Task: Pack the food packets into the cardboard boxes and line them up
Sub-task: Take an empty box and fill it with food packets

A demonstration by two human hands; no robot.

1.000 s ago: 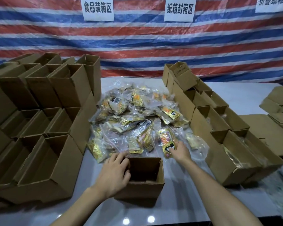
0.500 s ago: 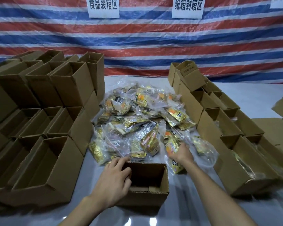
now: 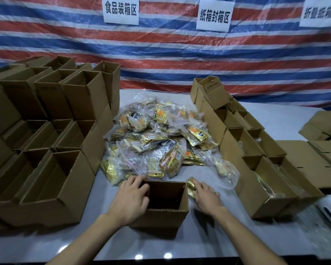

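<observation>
Head: L (image 3: 130, 199) grips box (image 3: 168, 210) rim, R (image 3: 206, 196) packet (image 3: 191, 185).

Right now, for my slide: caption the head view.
Left hand holds the open box; right hand holds a gold packet beside it.

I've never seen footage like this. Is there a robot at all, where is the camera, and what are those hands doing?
No robot here: these are a person's two bare hands, filmed by one camera worn on the head, looking down. The left hand grips the left wall of an open box; the right hand holds a gold packet beside it. Behind lies a pile of packets on a white table, with empty boxes stacked left and a row of boxes right.
</observation>
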